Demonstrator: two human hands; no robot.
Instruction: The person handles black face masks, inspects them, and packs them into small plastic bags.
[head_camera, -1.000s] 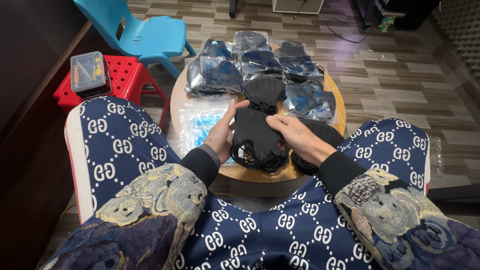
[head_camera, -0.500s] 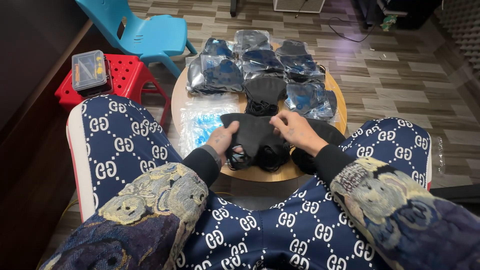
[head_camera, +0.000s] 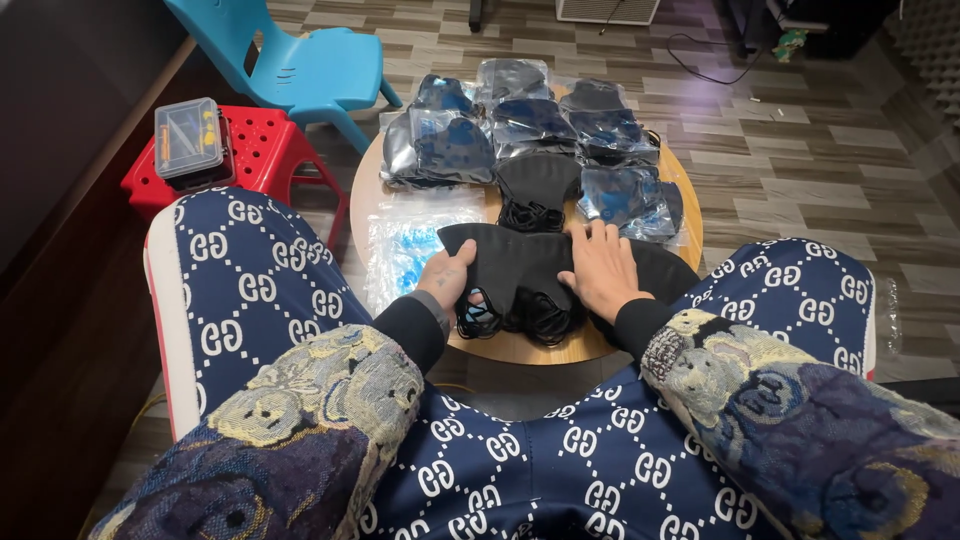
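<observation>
A stack of black face masks (head_camera: 515, 265) lies flat at the near edge of a small round wooden table (head_camera: 520, 345). My left hand (head_camera: 448, 278) grips the stack's left end, thumb on top. Flat on its right half, fingers spread, rests my right hand (head_camera: 603, 270). Black ear loops hang out below the stack. Beyond it another black mask (head_camera: 535, 185) lies alone. Several clear bags of dark masks (head_camera: 520, 125) cover the table's far half. A pile of empty clear bags (head_camera: 405, 250) lies at the left.
A red plastic stool (head_camera: 265, 160) stands left of the table with a small clear parts box (head_camera: 187, 140) on it. A blue plastic chair (head_camera: 300, 65) is behind. My patterned trouser knees flank the table. A wood-pattern floor surrounds it.
The mask stack was held upright a second ago. It has been laid flat on the table, and both hands have come down onto it.
</observation>
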